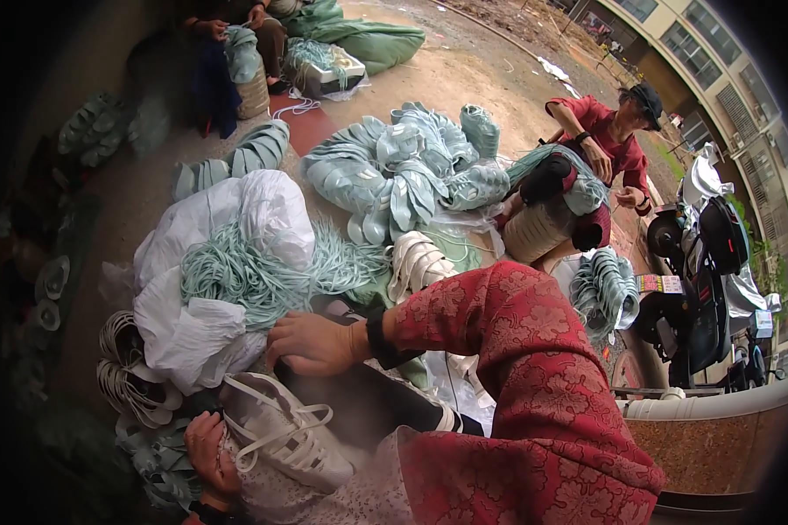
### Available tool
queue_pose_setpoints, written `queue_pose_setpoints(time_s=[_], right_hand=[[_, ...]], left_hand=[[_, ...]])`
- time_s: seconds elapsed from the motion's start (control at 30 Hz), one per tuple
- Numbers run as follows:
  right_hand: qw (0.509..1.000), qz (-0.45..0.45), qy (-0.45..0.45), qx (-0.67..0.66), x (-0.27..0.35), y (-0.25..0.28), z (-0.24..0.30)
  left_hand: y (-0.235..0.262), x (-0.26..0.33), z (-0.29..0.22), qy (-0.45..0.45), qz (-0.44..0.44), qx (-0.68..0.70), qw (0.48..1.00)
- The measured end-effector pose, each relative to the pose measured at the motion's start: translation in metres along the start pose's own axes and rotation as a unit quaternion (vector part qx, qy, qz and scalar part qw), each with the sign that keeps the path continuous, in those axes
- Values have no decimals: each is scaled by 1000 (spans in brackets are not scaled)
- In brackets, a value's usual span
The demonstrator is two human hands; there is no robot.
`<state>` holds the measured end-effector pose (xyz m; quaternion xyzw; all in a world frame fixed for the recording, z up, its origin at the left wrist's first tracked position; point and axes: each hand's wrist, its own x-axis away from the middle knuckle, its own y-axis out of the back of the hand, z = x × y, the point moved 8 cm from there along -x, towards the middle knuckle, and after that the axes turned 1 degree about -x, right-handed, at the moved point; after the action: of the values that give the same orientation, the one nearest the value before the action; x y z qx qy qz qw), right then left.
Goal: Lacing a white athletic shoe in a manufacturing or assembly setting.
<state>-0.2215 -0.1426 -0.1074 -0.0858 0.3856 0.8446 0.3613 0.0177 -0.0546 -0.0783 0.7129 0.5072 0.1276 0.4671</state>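
Outdoors, left hand (pixel 208 455) grips white sole (pixel 280 429); right hand's (pixel 311 343) grip seems loosely curled, empty.

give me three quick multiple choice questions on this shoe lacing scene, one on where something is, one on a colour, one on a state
1. Where is the white shoe held by the left hand?
A. on the scooter
B. low in the picture, in the person's lap
C. on top of the far green sack

2. What colour are the loose laces spilling from the white bag?
A. pale green
B. bright red
C. black

3. What is the right hand doing?
A. hanging out of view
B. gripping the scooter
C. reaching palm down toward the laces and white bag

Answers:
1. B, the shoe lies at the lower edge against the person's lap, the left hand gripping its side.
2. A, the tangle of laces is pale green.
3. C, the right hand stretches out palm down, fingers curled beside the bag.
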Motion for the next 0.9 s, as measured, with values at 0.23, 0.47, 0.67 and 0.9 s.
queue_pose_setpoints(time_s=[0.23, 0.47, 0.67, 0.9], right_hand=[[1000, -7, -3, -7, 0, 2, -1], [1000, -13, 0, 10, -1, 0, 0], [1000, -16, 3, 12, 0, 1, 1], [1000, -21, 15, -9, 1, 3, -4]], left_hand=[[-1, -4, -2, 1, 4, 0, 1000], [1, 2, 2, -10, -9, -4, 1000], [1, -4, -12, 18, 11, -5, 1000], [-1, -5, -7, 10, 12, -6, 1000]])
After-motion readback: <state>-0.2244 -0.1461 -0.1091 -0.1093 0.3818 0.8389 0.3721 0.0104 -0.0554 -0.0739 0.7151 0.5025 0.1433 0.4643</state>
